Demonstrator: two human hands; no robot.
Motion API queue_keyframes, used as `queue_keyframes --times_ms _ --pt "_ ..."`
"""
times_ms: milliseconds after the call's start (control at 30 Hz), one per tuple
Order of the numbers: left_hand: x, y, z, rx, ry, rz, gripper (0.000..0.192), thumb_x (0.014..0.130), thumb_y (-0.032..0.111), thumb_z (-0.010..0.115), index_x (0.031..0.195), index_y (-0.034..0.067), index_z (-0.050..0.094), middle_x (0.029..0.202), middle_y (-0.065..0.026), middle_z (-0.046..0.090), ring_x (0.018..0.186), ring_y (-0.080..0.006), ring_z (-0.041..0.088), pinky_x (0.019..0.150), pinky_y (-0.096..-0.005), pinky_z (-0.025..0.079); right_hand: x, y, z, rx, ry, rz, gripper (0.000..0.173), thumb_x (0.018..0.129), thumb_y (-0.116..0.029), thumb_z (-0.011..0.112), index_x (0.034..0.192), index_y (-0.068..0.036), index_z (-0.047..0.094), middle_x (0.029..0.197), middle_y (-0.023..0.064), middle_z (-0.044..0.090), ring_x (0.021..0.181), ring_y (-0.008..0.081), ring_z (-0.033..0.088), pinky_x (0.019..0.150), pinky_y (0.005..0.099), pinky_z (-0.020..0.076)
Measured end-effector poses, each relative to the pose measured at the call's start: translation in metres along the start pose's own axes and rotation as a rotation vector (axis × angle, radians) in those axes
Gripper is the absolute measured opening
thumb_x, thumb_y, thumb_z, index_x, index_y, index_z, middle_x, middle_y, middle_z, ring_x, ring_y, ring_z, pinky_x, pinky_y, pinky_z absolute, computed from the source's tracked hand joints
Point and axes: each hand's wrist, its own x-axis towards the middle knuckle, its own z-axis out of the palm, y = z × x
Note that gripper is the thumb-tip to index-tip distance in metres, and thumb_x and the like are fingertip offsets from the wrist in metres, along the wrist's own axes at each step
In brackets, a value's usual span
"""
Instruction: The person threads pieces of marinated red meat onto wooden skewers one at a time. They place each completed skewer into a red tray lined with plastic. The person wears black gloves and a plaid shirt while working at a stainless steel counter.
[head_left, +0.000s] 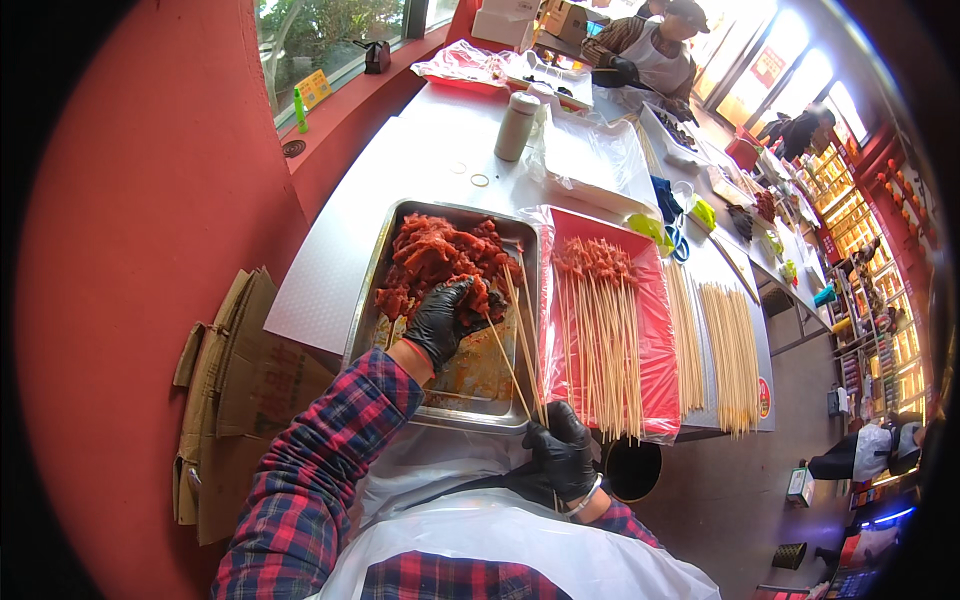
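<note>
My left hand (442, 319), in a black glove, grips a piece of red raw meat (474, 298) over a steel tray (450, 424). A pile of sliced raw meat (442, 251) fills the tray's far half, and reddish liquid coats its near half. My right hand (561, 450), also black-gloved, is closed around the lower ends of a few bamboo skewers (531, 352) at the tray's near right corner. One skewer's upper end reaches the meat in my left hand; whether it pierces it is hidden. Beside the tray, a red plastic-lined bin (660, 360) holds rows of meat-tipped skewers (600, 330).
Bare skewers (731, 352) lie in bundles right of the bin. Behind stand a light bottle (517, 126), a plastic-lined white tray (596, 146) and blue-handled scissors (677, 244). Flattened cardboard (247, 375) leans at the left wall. A person in an apron (664, 56) works at the far end.
</note>
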Motion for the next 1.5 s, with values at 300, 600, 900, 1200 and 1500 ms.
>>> queue_keyframes --times_ms 300,600,900,1200,1500 --pt "-0.001 0.001 0.001 -0.032 -0.013 0.001 0.012 0.083 0.014 0.051 0.092 0.009 0.056 0.083 -0.0053 0.061 0.080 -0.0209 0.061 0.075 -0.0432 0.051 0.000 0.004 -0.001 0.025 -0.021 -0.016 0.007 0.078 0.002 0.050 0.082 -0.004 0.050 0.064 0.0001 0.051 0.058 0.0066 0.049 0.051 0.0203 0.0383" --pt "-0.001 -0.001 0.003 -0.084 -0.003 -0.060 0.011 0.083 0.011 0.049 0.091 0.006 0.055 0.085 -0.0068 0.061 0.081 -0.0225 0.060 0.077 -0.0453 0.050 0.002 0.003 -0.001 -0.023 -0.016 0.043 0.006 0.078 0.000 0.050 0.083 -0.003 0.051 0.066 0.0002 0.053 0.058 0.0061 0.048 0.049 0.0201 0.0374" --pt "0.008 0.007 -0.014 -0.220 0.066 0.091 0.016 0.085 0.013 0.048 0.098 0.006 0.054 0.090 -0.0080 0.060 0.085 -0.0237 0.059 0.078 -0.0453 0.049 -0.011 -0.005 -0.003 0.093 -0.001 0.015 0.016 0.075 0.004 0.057 0.089 -0.004 0.054 0.078 -0.0006 0.056 0.069 0.0060 0.050 0.059 0.0196 0.0401" --pt "0.006 0.003 -0.012 -0.070 -0.055 0.032 0.025 0.078 -0.003 0.048 0.103 0.003 0.049 0.097 -0.0101 0.057 0.091 -0.0263 0.057 0.084 -0.0455 0.045 -0.002 0.002 -0.010 -0.029 0.052 -0.074 0.014 0.073 0.006 0.057 0.081 -0.005 0.054 0.070 -0.0033 0.051 0.065 0.0043 0.046 0.059 0.0188 0.0380" --pt "0.004 -0.004 -0.010 0.138 -0.132 0.007 0.021 0.079 0.003 0.050 0.100 0.003 0.050 0.092 -0.0095 0.059 0.085 -0.0228 0.059 0.077 -0.0375 0.050 0.000 0.001 -0.010 -0.045 0.027 -0.060 0.010 0.075 0.004 0.054 0.080 -0.005 0.054 0.066 -0.0020 0.052 0.057 0.0038 0.045 0.050 0.0176 0.0353"
